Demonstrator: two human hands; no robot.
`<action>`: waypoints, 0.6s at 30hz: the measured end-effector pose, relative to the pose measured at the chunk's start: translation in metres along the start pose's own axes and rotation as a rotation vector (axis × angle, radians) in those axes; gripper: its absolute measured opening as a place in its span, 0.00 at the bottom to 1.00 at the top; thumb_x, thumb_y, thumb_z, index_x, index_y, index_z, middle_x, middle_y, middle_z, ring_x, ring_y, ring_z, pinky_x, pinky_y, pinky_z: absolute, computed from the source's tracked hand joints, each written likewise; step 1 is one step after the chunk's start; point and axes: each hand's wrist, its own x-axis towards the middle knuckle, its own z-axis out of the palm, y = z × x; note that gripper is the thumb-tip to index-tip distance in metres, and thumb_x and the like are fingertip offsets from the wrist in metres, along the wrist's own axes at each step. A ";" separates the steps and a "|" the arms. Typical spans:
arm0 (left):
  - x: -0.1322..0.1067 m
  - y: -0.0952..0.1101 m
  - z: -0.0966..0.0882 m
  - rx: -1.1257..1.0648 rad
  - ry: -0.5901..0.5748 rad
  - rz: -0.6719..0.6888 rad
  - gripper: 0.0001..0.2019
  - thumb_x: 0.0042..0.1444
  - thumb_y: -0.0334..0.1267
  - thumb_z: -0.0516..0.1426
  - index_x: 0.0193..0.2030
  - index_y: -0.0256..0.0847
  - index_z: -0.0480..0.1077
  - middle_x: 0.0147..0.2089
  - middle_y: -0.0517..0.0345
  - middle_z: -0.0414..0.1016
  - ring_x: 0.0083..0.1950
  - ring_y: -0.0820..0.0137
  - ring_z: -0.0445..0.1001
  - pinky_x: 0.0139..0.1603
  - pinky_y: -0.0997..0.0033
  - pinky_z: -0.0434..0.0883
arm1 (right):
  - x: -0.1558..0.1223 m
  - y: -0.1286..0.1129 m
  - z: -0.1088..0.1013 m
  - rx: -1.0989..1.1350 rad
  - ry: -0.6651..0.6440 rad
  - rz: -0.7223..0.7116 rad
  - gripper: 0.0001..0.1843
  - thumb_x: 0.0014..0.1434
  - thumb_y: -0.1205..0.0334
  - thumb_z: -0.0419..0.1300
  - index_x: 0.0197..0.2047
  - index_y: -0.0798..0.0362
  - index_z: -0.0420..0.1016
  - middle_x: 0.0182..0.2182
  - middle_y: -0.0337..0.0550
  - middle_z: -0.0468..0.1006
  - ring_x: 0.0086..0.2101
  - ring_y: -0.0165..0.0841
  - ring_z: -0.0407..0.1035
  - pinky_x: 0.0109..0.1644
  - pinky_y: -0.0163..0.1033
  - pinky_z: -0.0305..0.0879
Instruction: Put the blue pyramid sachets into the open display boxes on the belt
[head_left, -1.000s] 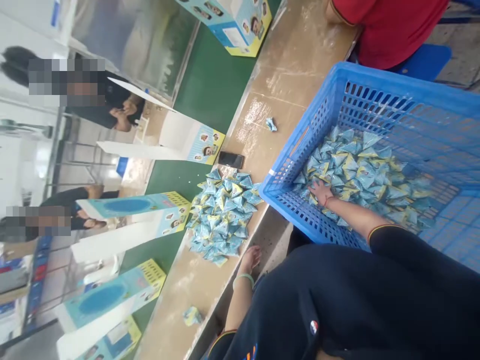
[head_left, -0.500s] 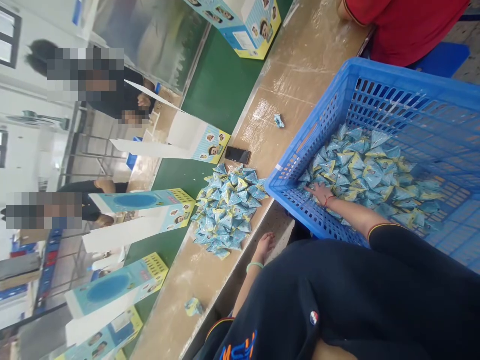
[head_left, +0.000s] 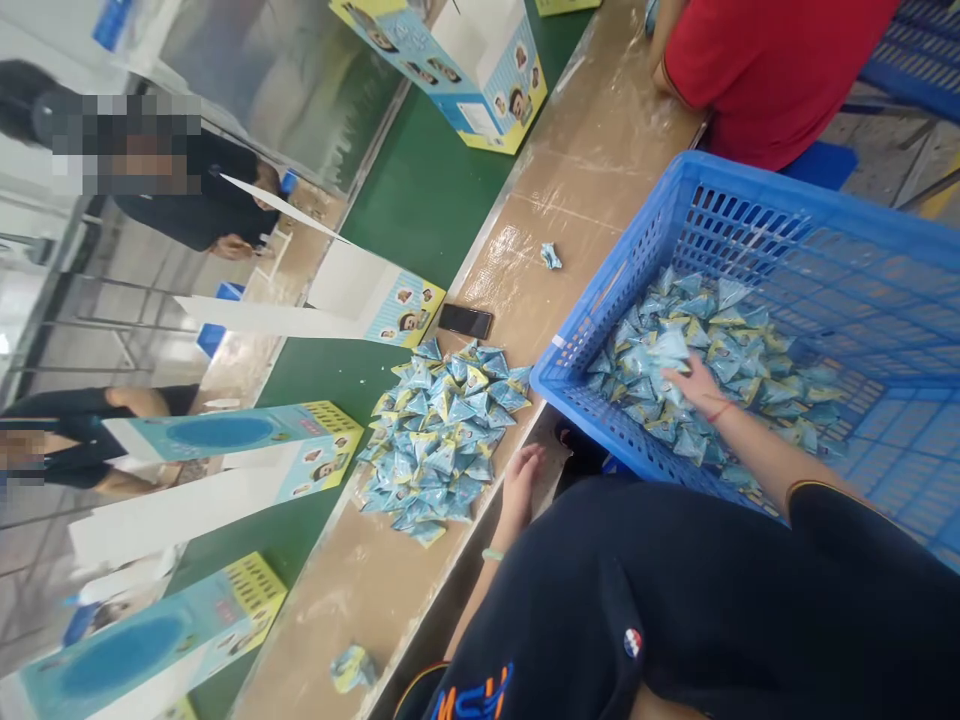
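Right hand (head_left: pixel 694 385) lies fingers-down among glossy blue-and-yellow triangular packets (head_left: pixel 742 345) heaped in the slotted blue plastic crate (head_left: pixel 825 220), its grip impossible to tell, while the left hand (head_left: pixel 521 478) rests loose and empty at the taped brown table (head_left: pixel 540 190) beside a second pile (head_left: pixel 442 440).

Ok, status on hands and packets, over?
Left hand open, at table edge beside packet pile. Right hand in blue crate, on loose packets, grip unclear. Phone beyond pile, nothing blocking.
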 end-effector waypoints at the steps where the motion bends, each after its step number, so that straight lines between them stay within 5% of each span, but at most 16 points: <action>1: -0.002 0.013 0.009 -0.031 -0.053 0.061 0.22 0.47 0.52 0.70 0.45 0.43 0.78 0.50 0.49 0.80 0.48 0.63 0.79 0.45 0.67 0.75 | -0.005 -0.009 -0.014 0.200 0.057 0.020 0.37 0.61 0.37 0.58 0.65 0.51 0.67 0.54 0.54 0.79 0.50 0.45 0.76 0.54 0.53 0.75; 5: -0.006 0.063 0.045 -0.142 -0.277 0.280 0.19 0.54 0.51 0.67 0.47 0.40 0.78 0.50 0.48 0.79 0.48 0.65 0.78 0.50 0.66 0.74 | -0.024 -0.066 -0.056 0.840 0.115 0.008 0.37 0.48 0.37 0.71 0.58 0.42 0.72 0.43 0.43 0.83 0.42 0.40 0.79 0.46 0.46 0.79; 8: -0.004 0.097 0.068 -0.188 -0.366 0.503 0.24 0.54 0.51 0.68 0.55 0.45 0.74 0.58 0.47 0.76 0.54 0.62 0.76 0.53 0.63 0.74 | -0.035 -0.115 -0.064 0.901 0.080 -0.083 0.36 0.44 0.37 0.74 0.52 0.44 0.74 0.40 0.43 0.84 0.41 0.41 0.79 0.45 0.46 0.79; 11: -0.011 0.130 0.082 -0.126 -0.422 0.817 0.43 0.45 0.53 0.74 0.67 0.52 0.66 0.72 0.46 0.63 0.63 0.56 0.71 0.59 0.58 0.73 | -0.043 -0.159 -0.053 0.875 -0.009 -0.177 0.34 0.40 0.38 0.76 0.46 0.46 0.76 0.36 0.41 0.84 0.39 0.41 0.80 0.45 0.46 0.79; 14: -0.024 0.156 0.083 -0.006 -0.336 0.998 0.37 0.44 0.53 0.74 0.61 0.47 0.73 0.64 0.45 0.72 0.61 0.54 0.73 0.63 0.56 0.70 | -0.051 -0.200 -0.033 0.843 -0.133 -0.226 0.32 0.37 0.40 0.78 0.41 0.47 0.77 0.34 0.41 0.84 0.37 0.41 0.79 0.45 0.46 0.79; 18: -0.027 0.180 0.047 -0.288 -0.188 0.815 0.22 0.54 0.57 0.66 0.48 0.42 0.79 0.46 0.49 0.80 0.44 0.63 0.78 0.47 0.64 0.74 | -0.061 -0.248 -0.007 0.888 -0.333 -0.205 0.28 0.39 0.36 0.74 0.35 0.45 0.74 0.31 0.41 0.82 0.37 0.43 0.79 0.43 0.49 0.79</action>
